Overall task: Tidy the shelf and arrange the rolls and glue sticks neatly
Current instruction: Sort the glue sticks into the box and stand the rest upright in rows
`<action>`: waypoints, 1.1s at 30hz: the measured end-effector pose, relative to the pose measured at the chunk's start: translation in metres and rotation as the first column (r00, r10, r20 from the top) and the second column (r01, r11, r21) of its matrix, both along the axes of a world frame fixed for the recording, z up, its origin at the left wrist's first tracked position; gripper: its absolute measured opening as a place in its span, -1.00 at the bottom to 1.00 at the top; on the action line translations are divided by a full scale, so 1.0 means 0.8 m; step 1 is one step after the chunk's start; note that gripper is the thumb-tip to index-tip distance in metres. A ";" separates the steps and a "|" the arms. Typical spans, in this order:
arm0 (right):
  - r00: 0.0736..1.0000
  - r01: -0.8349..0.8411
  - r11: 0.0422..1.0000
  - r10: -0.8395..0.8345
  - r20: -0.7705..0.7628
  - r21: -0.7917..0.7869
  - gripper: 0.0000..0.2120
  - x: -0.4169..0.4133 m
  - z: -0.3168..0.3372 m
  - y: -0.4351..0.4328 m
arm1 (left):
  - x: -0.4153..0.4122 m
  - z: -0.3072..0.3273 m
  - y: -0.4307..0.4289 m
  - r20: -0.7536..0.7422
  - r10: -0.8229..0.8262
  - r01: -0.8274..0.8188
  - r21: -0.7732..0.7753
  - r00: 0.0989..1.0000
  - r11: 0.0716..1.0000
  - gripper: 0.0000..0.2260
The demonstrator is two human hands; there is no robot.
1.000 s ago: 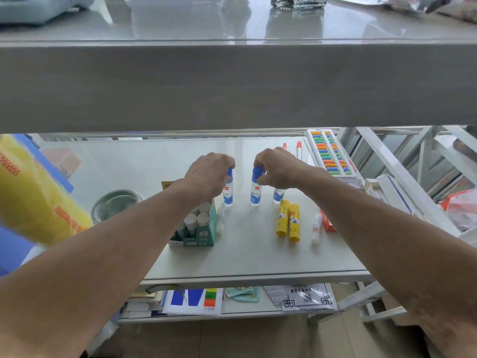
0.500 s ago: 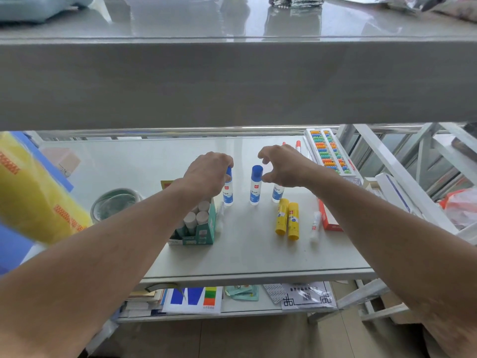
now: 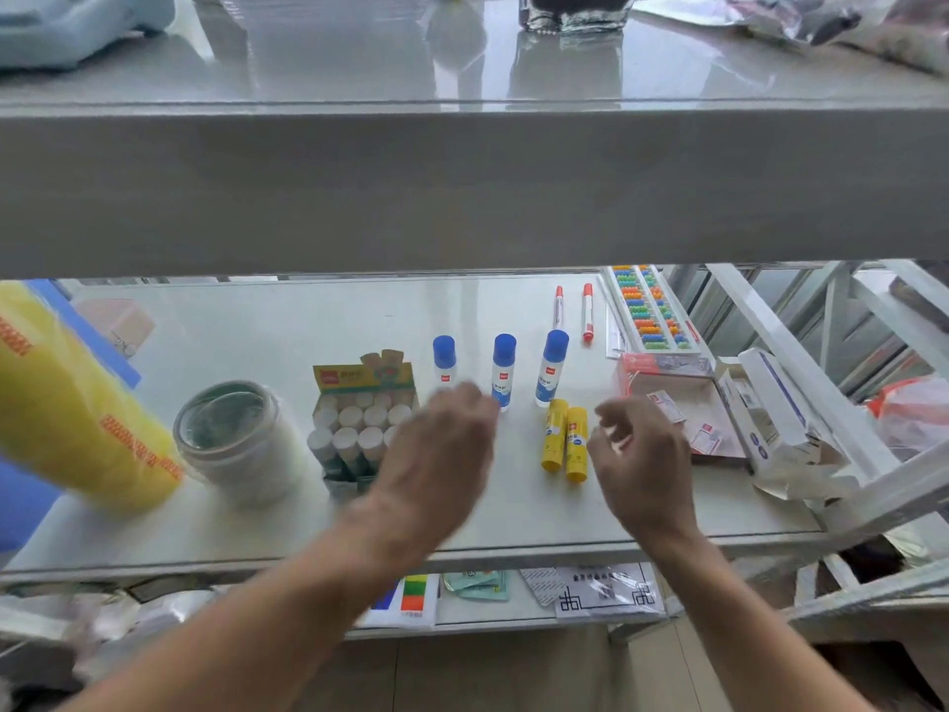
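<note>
Three blue-capped glue bottles stand upright in a row on the glass shelf [image 3: 257, 341]: a left one [image 3: 444, 359], a middle one [image 3: 504, 367] and a right one [image 3: 552, 367]. Two yellow glue sticks [image 3: 565, 441] lie side by side in front of them. A green box of white glue sticks [image 3: 359, 423] stands to the left. A clear tape roll [image 3: 231, 434] and a big yellow roll [image 3: 67, 403] sit further left. My left hand [image 3: 436, 454], blurred, hovers empty near the box. My right hand [image 3: 637, 454] hangs empty, fingers loosely curled, right of the yellow sticks.
Two red markers [image 3: 572, 310] and an abacus [image 3: 649, 313] lie at the back right. An open red box [image 3: 678, 398] and a white carton [image 3: 775, 423] sit at the right edge. A thick upper shelf [image 3: 462, 187] overhangs. Papers lie on the lower shelf [image 3: 590, 593].
Both hands let go of the blue-capped bottles and pulled back toward me. The three bottles now stand free in a row. My view shifted closer.
</note>
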State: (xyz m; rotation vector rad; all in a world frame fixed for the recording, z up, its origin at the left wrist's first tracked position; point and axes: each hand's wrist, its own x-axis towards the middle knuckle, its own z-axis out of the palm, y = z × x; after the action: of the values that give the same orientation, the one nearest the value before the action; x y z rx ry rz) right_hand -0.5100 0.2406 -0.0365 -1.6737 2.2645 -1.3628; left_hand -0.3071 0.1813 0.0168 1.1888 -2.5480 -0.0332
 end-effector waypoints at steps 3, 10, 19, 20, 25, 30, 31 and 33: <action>0.999 0.033 0.993 -0.034 0.006 0.116 -0.74 0.002 -0.033 0.022 | -0.028 -0.062 0.022 0.311 0.087 -0.154 0.199 0.946 0.968 -0.61; 0.992 -0.002 0.895 0.059 -0.115 0.445 -0.53 -0.006 -0.061 0.038 | -0.050 -0.110 0.011 0.359 0.328 -0.438 0.286 0.874 0.852 -0.39; 0.973 0.137 0.888 -0.039 -0.225 0.438 -0.69 -0.022 -0.062 0.039 | -0.054 -0.115 0.008 0.231 0.411 -0.456 0.199 0.882 0.867 -0.76; 0.973 0.142 0.890 -0.045 -0.227 0.433 -0.72 -0.023 -0.061 0.038 | -0.054 -0.117 0.006 0.222 0.414 -0.457 0.199 0.882 0.867 -0.78; 0.971 0.195 0.884 -0.113 -0.212 0.425 -0.83 -0.028 -0.058 0.035 | -0.052 -0.120 -0.011 0.135 0.474 -0.492 0.189 0.870 0.850 -0.80; 0.856 0.225 0.895 -0.371 0.360 0.386 -0.89 -0.035 -0.045 0.045 | -0.035 -0.113 0.008 -0.144 0.550 -0.477 0.352 0.823 0.805 -0.92; 0.660 0.164 0.935 -0.340 0.669 0.313 -0.85 -0.031 -0.034 0.047 | -0.029 -0.111 0.017 -0.272 0.599 -0.440 0.470 0.753 0.766 -0.93; 0.151 0.018 0.995 -0.098 0.984 0.096 -0.75 -0.013 -0.013 0.048 | -0.017 -0.103 0.036 -0.486 0.698 -0.209 0.722 0.527 0.660 -0.86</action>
State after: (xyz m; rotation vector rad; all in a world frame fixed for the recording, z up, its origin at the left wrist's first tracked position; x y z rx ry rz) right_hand -0.5201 0.2791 -0.0466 -0.2308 1.4137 -1.6045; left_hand -0.3204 0.2101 -0.0657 1.6290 -1.4050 -1.0380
